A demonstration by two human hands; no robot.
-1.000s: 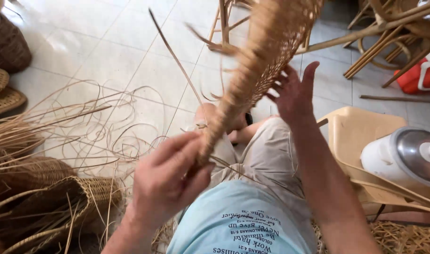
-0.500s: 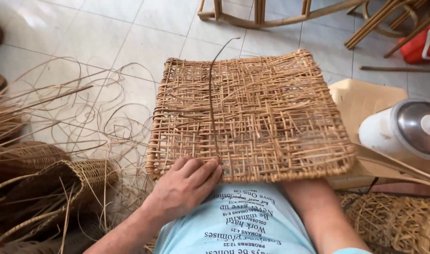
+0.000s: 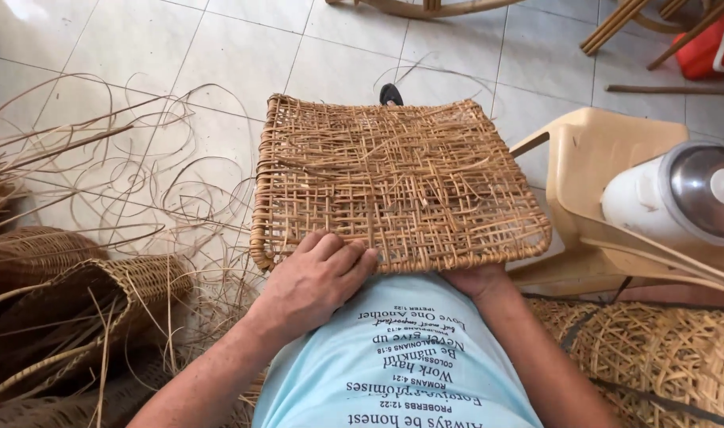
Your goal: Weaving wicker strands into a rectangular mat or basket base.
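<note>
A square woven rattan panel (image 3: 393,178) lies flat across my lap, its rim curled over. My left hand (image 3: 314,281) rests on its near left edge, fingers laid over the weave. My right hand (image 3: 477,279) holds the near right edge from underneath; only part of it shows below the rim. My light blue shirt (image 3: 393,364) fills the bottom of the view.
Loose rattan strips (image 3: 124,174) sprawl over the tiled floor at left, beside woven baskets (image 3: 68,277). A beige plastic chair (image 3: 592,182) with a white and metal flask (image 3: 679,198) stands at right. More woven work (image 3: 663,357) lies at the lower right. Wooden furniture legs are at the top.
The panel was upright and edge-on a second ago; it has been laid flat on my lap. My left hand now sits on its near edge, my right hand under it.
</note>
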